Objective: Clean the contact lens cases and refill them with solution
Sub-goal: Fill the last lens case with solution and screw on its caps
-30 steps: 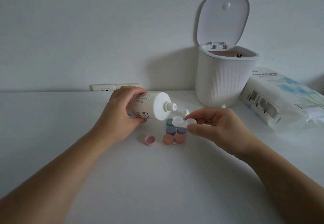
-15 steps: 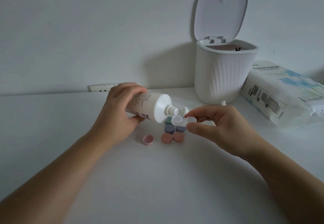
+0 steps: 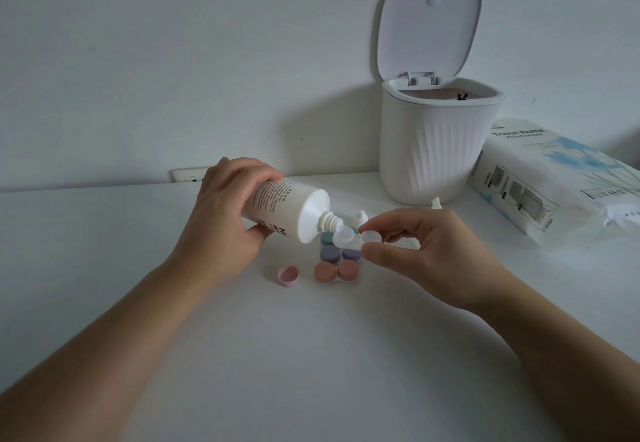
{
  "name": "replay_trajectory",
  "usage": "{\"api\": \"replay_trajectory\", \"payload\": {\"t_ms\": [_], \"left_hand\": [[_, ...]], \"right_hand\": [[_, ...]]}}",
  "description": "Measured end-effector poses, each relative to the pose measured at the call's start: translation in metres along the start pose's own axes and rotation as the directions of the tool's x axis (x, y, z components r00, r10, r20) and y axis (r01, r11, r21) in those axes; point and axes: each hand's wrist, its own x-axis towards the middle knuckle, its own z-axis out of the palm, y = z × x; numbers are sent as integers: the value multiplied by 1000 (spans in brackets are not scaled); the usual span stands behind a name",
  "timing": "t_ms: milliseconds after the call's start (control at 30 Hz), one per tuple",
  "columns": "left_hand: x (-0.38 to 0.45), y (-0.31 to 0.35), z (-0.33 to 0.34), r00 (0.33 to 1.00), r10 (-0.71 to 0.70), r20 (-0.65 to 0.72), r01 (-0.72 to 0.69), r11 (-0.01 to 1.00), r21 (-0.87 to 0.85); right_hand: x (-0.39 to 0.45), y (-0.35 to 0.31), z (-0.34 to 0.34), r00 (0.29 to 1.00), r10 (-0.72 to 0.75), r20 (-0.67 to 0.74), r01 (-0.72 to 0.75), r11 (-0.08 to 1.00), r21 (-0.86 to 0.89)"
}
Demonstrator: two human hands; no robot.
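My left hand [image 3: 225, 213] grips a white solution bottle [image 3: 291, 214], tipped to the right with its uncapped nozzle just above a clear open lens case [image 3: 353, 237]. My right hand [image 3: 429, 251] pinches that case by its right well and holds it in the air. On the table under it lie a brown-capped case [image 3: 335, 272], a purple and dark-capped case [image 3: 341, 254] and a partly hidden green one [image 3: 326, 238]. A loose pink cap [image 3: 288, 275] lies to their left. A small white cap [image 3: 361, 216] stands behind the nozzle.
A white ribbed bin [image 3: 436, 150] with its lid up stands at the back right against the wall. A pack of tissue paper [image 3: 554, 185] lies to its right. A wall socket [image 3: 188, 175] sits behind my left hand.
The bottle has tipped further down, and its nozzle has come closer to the clear case's left well. My right hand has kept the case in about the same place.
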Motion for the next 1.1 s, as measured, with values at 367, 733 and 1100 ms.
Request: {"api": "replay_trajectory", "payload": {"t_ms": [367, 733, 1100], "left_hand": [[0, -1, 0, 1000, 3, 3, -3, 1000, 22], [-1, -3, 0, 1000, -2, -7, 2, 999, 52], [0, -2, 0, 1000, 22, -6, -22, 998, 66]], "right_hand": [[0, 2, 1, 1000, 12, 11, -12, 1000, 1], [0, 3, 1, 1000, 14, 11, -13, 1000, -17], [-1, 2, 1, 1000, 7, 17, -6, 1000, -28]]}}
